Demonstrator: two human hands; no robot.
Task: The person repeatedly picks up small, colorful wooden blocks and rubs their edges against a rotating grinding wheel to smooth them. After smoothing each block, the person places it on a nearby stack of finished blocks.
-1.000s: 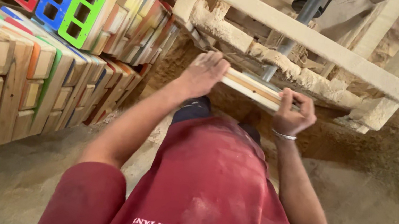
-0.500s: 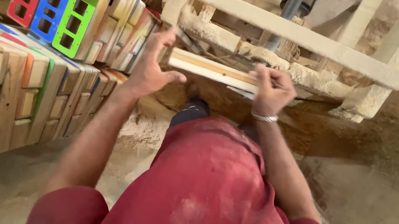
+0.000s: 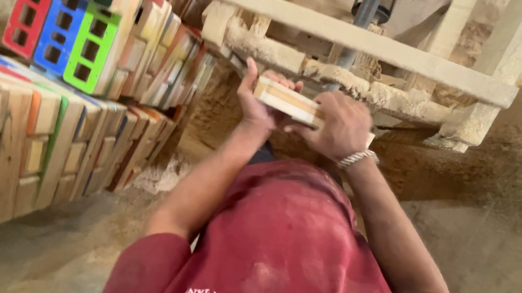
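Left hand fingers curled round the near end of a wood block, thumb up along its end face; right hand fingers wrapped over the top of the same block, knuckles up, metal bracelet on the wrist. So both hands closed on the block, which sits raised in the air just under the front rail of a dusty wooden frame, near it; contact with the frame cannot be told. Block is pale, layered, flat, roughly level; its far end is hidden by the right hand. Step in hand, as a judgement: block carried or lined up at the frame, both hands steering. Next move likely calls for keeping the block level and both grips firm while it goes under or against the rail, with thumb and knuckles kept off the rough rail edge. A dark metal pole runs down behind the frame. Left of the arms: stacked wooden panels on edge, some with coloured stripes, and above them painted grid pieces in red, blue and green. No desk seen; ground is bare and covered in sawdust, heaped under the frame. Rough stone wall at top right. Red shirt fills the lower frame.
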